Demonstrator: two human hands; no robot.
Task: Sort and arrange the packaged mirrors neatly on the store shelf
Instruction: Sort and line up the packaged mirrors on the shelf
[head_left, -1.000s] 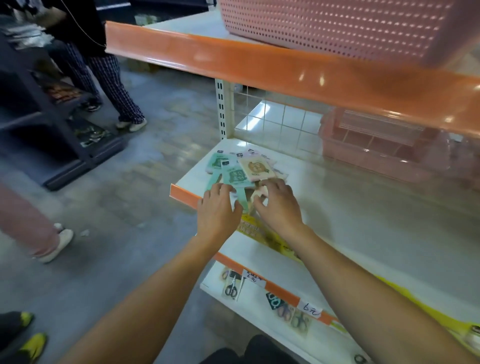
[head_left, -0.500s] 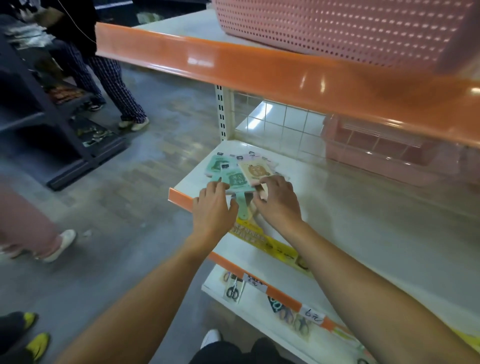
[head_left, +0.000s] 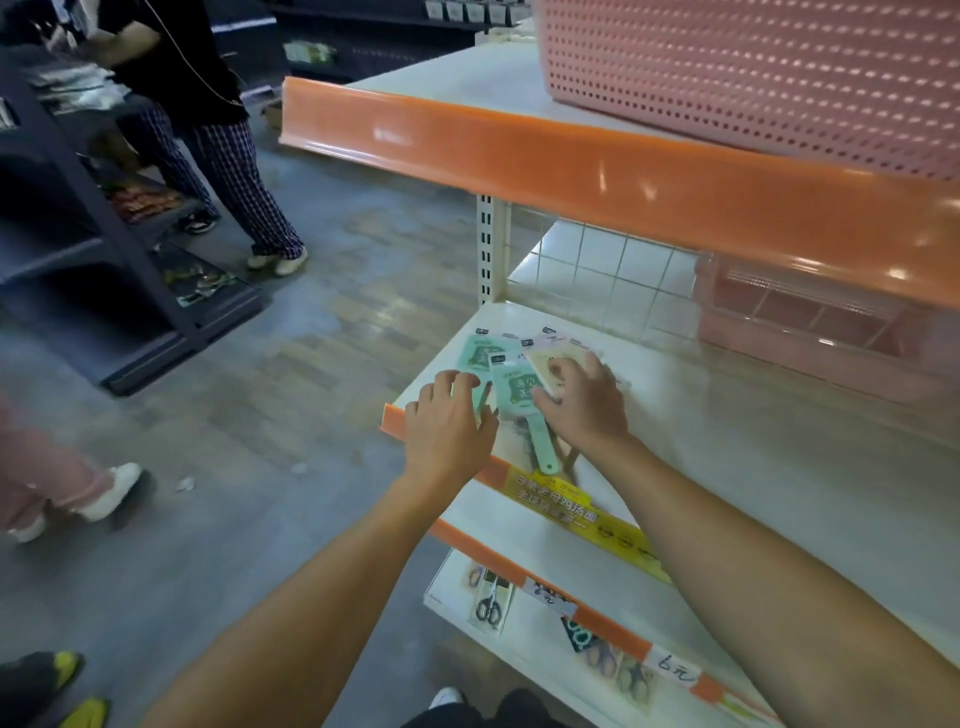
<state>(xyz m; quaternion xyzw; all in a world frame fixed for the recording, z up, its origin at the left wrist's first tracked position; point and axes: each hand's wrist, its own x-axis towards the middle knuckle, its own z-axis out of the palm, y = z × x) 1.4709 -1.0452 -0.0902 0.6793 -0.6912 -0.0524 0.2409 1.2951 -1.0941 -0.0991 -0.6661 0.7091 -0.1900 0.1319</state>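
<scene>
Since a second ago we are moving our right hand (head_left: 584, 402) forward, off the mirror handles and up onto the packs, while our left hand (head_left: 449, 421) is staying at the shelf's front edge. The view is also tilting up a little, so the upper shelf (head_left: 597, 171) is taking more of the picture.

We are pinching a beige mirror (head_left: 548, 366) with the right hand, thumb under its near edge and fingers curled over the top. The left hand is lying palm down with fingers slightly bent, its tips touching the pack of a green mirror (head_left: 480, 353) that is lying just ahead of it; whether it is gripping anything we cannot tell. Between our hands a second green mirror (head_left: 514, 387) is lying flat, its handle (head_left: 540, 449) pointing back toward our wrists. More packs are fanning out beyond the fingertips, overlapping one another, all near the left end of the shelf (head_left: 727, 467).

Right of the right hand, well apart, a pink bin (head_left: 810, 332) is sitting at the back of the shelf. Below our forearms, scissors (head_left: 488, 605) are lying on the lower shelf beside a price tag (head_left: 675, 670). Above, a pink basket (head_left: 753, 73) is standing on the upper shelf. Left of the left hand, across the floor, a person (head_left: 223, 156) in checked trousers is standing by a dark rack (head_left: 104, 249).
</scene>
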